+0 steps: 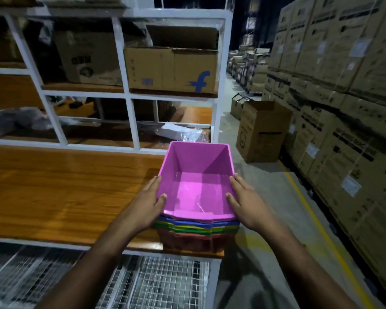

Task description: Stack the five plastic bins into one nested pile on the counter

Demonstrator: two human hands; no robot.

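A pink plastic bin (196,175) sits nested on top of a pile at the right end of the wooden counter (65,192). Under its rim show the edges of a blue bin (198,223), a green bin (194,227), a yellow one and a red bin (196,241) at the bottom. My left hand (148,201) grips the pink bin's left rim, thumb inside. My right hand (246,201) grips its right rim the same way. The pink bin holds nothing but a scrap of clear film.
A white metal shelf frame (129,85) with cardboard boxes (172,70) rises behind the counter. Wire mesh (156,284) lies below the counter's front edge. To the right runs a concrete aisle with a loose box (263,132) and tall stacked cartons (343,85).
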